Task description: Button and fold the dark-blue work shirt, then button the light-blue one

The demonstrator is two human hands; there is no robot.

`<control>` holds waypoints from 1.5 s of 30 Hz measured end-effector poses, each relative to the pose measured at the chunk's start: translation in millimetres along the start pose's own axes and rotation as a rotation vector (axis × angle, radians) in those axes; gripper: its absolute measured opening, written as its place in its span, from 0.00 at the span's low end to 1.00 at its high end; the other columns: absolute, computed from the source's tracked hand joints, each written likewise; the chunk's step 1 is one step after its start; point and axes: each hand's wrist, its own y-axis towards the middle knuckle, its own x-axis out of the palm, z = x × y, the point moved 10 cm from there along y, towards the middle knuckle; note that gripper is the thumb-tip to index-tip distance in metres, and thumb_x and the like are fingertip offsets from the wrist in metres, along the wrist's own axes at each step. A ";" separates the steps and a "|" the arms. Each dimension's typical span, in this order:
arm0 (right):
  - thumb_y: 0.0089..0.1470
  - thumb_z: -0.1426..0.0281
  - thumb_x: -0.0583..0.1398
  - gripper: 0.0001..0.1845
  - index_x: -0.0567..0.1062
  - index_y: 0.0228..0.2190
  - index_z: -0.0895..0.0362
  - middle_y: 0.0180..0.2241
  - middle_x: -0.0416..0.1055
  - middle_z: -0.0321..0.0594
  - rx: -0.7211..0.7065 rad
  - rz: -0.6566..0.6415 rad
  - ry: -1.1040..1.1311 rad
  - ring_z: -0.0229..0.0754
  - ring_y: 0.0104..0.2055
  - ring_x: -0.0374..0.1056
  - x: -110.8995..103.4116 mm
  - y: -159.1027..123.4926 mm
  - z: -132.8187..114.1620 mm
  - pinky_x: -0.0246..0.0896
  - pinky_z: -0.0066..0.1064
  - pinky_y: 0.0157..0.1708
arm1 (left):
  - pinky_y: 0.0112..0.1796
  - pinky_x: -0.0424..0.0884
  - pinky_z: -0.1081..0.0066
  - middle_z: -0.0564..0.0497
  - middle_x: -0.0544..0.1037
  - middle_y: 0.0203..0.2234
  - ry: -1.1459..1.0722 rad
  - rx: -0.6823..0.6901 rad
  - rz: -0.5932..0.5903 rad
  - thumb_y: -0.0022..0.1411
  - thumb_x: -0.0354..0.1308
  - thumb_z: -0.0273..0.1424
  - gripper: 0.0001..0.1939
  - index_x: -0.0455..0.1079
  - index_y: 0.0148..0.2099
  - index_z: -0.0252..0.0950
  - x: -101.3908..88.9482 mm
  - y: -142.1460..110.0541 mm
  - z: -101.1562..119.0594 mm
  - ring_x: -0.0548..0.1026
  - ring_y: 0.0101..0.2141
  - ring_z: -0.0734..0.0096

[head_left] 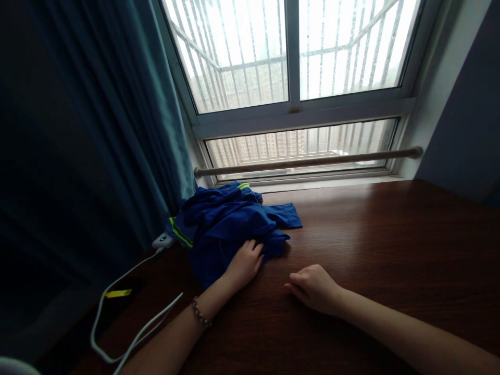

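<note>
A crumpled blue garment (230, 224) with yellow-green reflective stripes lies on the dark wooden table (383, 245) near the window. My left hand (245, 263), with a bead bracelet on its wrist, rests on the garment's near edge, its fingers curled into the cloth. My right hand (314, 287) lies on the bare table to the right of the garment, fingers curled under in a loose fist, holding nothing that I can see and not touching the cloth.
A white cable (128, 312) with a small white device (163, 240) runs along the table's left edge. A teal curtain (117, 130) hangs at the left. Behind the table stand a barred window (292, 67) and a horizontal rod (308, 161).
</note>
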 end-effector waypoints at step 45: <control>0.43 0.79 0.52 0.17 0.65 0.38 0.58 0.37 0.66 0.43 0.008 0.240 0.466 0.42 0.39 0.62 -30.2 -0.3 -8.0 0.59 0.32 0.39 | 0.45 0.63 0.57 0.45 0.67 0.47 -0.210 0.130 -0.134 0.60 0.48 0.33 0.17 0.62 0.51 0.37 0.8 -15.3 74.0 0.63 0.45 0.58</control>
